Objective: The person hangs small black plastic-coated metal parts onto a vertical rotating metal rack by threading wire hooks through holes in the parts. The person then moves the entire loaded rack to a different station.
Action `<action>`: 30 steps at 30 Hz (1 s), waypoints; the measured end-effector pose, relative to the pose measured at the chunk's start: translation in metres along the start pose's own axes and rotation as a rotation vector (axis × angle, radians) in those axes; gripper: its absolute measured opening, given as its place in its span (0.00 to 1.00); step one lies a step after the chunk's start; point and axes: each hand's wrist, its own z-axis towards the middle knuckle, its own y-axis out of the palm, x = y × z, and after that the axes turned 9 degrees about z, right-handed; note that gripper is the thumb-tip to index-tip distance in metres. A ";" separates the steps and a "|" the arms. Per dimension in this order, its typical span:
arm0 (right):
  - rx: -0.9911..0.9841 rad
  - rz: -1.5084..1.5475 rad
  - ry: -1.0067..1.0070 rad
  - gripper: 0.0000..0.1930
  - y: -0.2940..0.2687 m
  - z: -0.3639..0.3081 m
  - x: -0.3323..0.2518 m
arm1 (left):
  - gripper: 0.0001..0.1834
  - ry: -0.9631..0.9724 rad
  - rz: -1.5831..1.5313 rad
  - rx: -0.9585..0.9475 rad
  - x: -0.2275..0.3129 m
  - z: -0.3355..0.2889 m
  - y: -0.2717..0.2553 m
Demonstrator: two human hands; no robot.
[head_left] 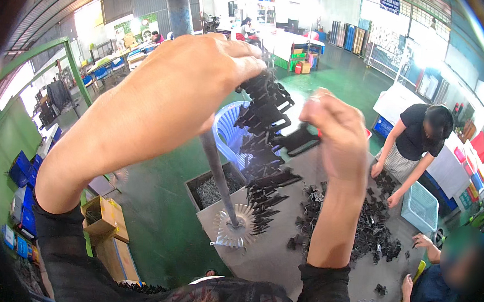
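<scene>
My left hand (202, 76) reaches up over the top of a metal pole (218, 172). Its fingers close at the upper end of a tall column of black plastic clips (263, 113); the palm hides part of the grip. The column runs down beside the pole to a round, toothed metal base (234, 226). Slightly blurred, my right hand (338, 123) is closed on a single black plastic clip (298, 139), held against the column's right side. Under my right forearm, a loose heap of similar black clips (376, 228) covers part of the grey table (280, 258).
One person (420, 134) stands across the table handling clips; another (439, 279) sits at the right. A light blue basket (420, 206) is at the table's edge. Left of the pole stands a bin of small parts (215, 187), behind it a blue chair (230, 122). Cardboard boxes (107, 220) are lower left.
</scene>
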 end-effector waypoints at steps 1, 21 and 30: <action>0.076 0.076 0.017 0.11 -0.010 -0.004 0.005 | 0.22 -0.012 -0.001 0.006 -0.004 -0.001 0.004; 0.104 -0.628 -0.446 0.05 0.044 0.001 0.009 | 0.19 -0.064 -0.102 -0.164 0.007 0.013 -0.004; 0.174 -0.215 -0.021 0.07 -0.019 0.001 0.000 | 0.20 -0.009 0.071 0.076 -0.005 0.004 0.009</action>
